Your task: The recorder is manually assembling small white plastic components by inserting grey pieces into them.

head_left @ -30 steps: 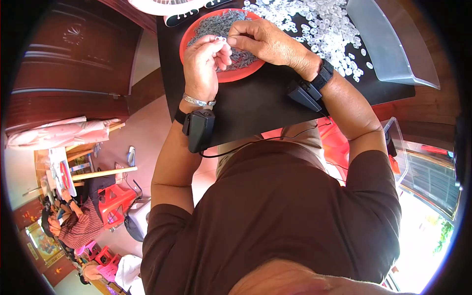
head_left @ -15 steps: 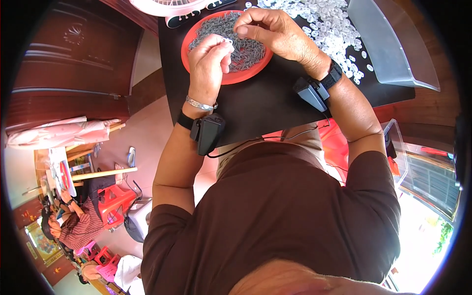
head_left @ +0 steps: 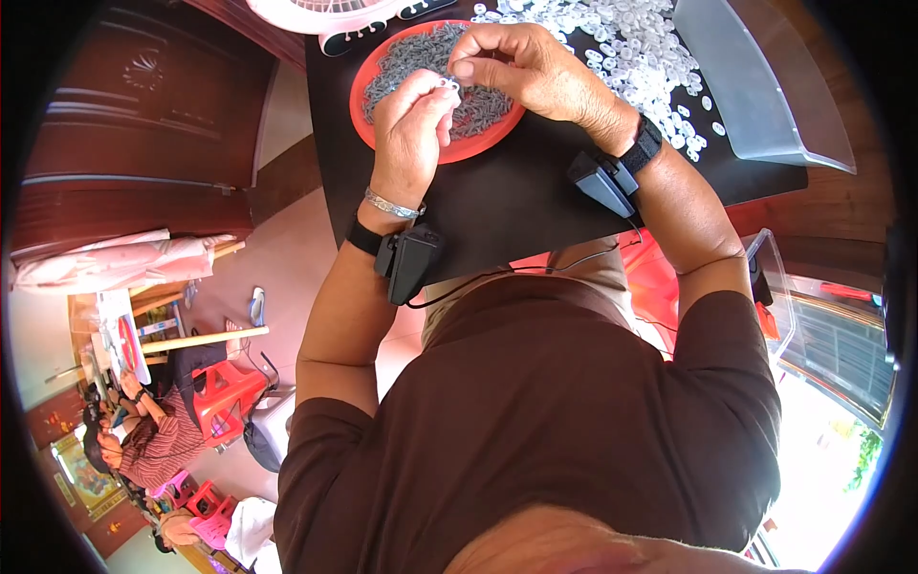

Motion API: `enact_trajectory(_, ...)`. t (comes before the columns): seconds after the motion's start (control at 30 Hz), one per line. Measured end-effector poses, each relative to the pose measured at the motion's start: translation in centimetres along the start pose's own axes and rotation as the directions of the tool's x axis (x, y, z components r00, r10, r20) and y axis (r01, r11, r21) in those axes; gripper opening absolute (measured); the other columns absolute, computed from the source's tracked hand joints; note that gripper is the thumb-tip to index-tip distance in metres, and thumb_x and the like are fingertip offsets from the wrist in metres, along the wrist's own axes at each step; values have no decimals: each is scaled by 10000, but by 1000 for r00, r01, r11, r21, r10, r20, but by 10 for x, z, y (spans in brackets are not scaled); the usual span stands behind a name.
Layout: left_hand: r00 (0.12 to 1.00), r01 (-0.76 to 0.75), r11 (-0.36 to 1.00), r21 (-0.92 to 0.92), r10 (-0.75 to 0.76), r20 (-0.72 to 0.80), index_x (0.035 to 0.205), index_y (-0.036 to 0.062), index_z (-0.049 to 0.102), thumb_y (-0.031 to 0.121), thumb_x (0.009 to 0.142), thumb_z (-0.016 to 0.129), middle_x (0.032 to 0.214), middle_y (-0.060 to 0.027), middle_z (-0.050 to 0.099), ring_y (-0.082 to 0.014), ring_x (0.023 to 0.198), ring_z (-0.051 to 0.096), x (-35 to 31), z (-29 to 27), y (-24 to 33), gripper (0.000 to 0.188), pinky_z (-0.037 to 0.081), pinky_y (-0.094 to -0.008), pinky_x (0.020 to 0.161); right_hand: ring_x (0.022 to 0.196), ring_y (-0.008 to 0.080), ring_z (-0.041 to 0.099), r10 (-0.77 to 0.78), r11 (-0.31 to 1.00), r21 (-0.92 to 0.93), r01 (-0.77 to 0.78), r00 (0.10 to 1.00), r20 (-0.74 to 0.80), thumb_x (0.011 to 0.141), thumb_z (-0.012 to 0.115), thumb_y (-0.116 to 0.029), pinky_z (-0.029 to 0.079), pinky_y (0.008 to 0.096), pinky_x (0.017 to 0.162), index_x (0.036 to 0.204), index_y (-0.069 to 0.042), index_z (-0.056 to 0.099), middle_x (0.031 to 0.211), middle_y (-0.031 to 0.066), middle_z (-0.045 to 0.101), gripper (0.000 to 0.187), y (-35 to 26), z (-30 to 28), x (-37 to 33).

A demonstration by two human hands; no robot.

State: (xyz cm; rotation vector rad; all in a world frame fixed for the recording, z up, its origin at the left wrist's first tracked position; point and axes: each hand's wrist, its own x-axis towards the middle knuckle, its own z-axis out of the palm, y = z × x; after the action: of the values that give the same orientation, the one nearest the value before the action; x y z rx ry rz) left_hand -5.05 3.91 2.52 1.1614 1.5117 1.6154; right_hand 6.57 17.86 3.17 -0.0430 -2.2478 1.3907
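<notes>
Over a red dish [head_left: 466, 149] of gray pieces [head_left: 417, 55] on the tabletop [head_left: 516, 187], the left hand [head_left: 407, 131] pinches a whitish piece [head_left: 449, 86] between its fingers, beside the right hand [head_left: 540, 77], its curled fingers' hold unclear, a likely fitting step calling next for steady alignment.

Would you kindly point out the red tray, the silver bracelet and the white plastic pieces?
Red tray [head_left: 469, 150], head view: its near rim.
Silver bracelet [head_left: 388, 205], head view: its band.
White plastic pieces [head_left: 652, 65], head view: middle of the heap.
</notes>
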Motion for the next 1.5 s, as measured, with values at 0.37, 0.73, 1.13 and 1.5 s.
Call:
enact_trajectory(0.37,999,-4,999,54,2,35,780,47,555,182,899,486,616,27,488,-40,522,429,0,-4,-5,193,295,-184,471,764,81,537,31,995,-97,-32,999,-11,916,563,-119,456,240,743,918,-14,607,792,4,596,114,1,3,2)
enact_trajectory(0.73,998,-33,999,37,32,46,686,16,502,104,864,507,562,6,449,-57,478,397,0,-4,-10,198,325,-224,458,622,143,515,-34,939,-341,41,999,27,895,564,-161,430,288,608,831,-21,571,662,64,549,154,-2,5,3)
enact_trajectory(1.13,998,41,998,-46,-43,-55,725,7,560,112,848,525,569,1,483,-64,471,424,4,-4,-5,165,328,-211,463,763,408,606,-44,620,-707,-340,885,-463,834,520,-239,488,474,675,763,-33,642,819,227,631,251,23,-59,11)
enact_trajectory(1.5,999,31,998,-61,-34,-41,704,13,549,110,841,530,562,-3,483,-69,469,428,5,-1,-2,169,332,-215,467,795,356,631,-315,507,-853,-126,894,-319,818,456,-171,509,443,734,807,-48,662,804,179,648,241,121,-90,-9)
